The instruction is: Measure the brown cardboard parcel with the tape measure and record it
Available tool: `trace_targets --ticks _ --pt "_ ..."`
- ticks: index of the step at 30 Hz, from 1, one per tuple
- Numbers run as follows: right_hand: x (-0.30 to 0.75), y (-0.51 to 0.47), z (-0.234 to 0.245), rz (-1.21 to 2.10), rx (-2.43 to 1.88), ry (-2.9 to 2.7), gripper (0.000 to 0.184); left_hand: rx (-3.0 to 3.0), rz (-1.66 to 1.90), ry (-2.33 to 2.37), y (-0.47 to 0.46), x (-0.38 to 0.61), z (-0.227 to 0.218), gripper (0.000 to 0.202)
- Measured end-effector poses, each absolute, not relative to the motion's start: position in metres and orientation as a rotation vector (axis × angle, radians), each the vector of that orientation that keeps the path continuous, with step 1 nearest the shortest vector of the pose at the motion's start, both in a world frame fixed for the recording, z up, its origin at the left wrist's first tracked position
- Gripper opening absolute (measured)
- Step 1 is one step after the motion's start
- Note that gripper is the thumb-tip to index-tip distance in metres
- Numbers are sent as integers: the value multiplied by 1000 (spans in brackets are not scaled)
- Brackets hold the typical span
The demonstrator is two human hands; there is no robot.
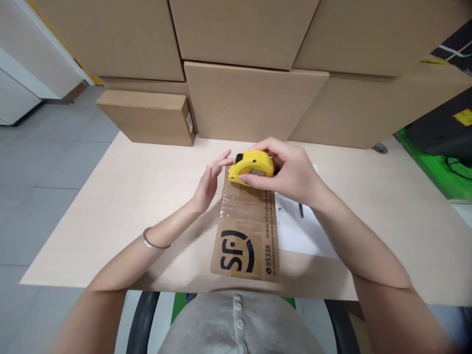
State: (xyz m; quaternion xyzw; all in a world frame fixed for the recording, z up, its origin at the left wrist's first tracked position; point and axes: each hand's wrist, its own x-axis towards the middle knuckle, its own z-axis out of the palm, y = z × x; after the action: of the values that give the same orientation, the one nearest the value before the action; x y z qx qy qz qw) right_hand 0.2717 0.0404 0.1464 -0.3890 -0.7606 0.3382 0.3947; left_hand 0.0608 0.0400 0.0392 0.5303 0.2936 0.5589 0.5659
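My right hand (293, 167) is wrapped round a yellow tape measure (255, 158), thumb on its near side and fingers over the far side. The tape measure is above the far end of a brown cardboard box (245, 221) with black SF lettering and clear packing tape; whether the two touch is hard to make out. Just left of it, my left hand (209, 186) has its fingers stretched out, fingertips at the tape measure's front end. No drawn-out blade is visible. A white sheet of paper (306, 233) lies partly under the box, with a dark pen (301, 210) on it.
Large cardboard boxes (254, 101) form a wall along the back of the pale table (383, 211). A flat closed carton (151, 115) stands at the back left. The table's near edge runs just in front of my body. Green flooring (435, 169) shows at right.
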Motion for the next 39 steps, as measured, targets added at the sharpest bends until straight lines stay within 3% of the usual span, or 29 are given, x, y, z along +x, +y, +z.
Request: trace_targets --ticks 5,15,32,39 --pt "256 43 150 598 -970 -2223 23 1105 1300 627 47 74 34 52" --pt "334 17 154 565 -1246 -2161 30 1402 1231 620 55 60 13 32" --pt "354 5 152 570 -1329 -2089 32 1350 1157 603 60 58 13 39" --pt "307 14 159 490 -1207 -2251 26 1384 1243 622 61 61 10 45"
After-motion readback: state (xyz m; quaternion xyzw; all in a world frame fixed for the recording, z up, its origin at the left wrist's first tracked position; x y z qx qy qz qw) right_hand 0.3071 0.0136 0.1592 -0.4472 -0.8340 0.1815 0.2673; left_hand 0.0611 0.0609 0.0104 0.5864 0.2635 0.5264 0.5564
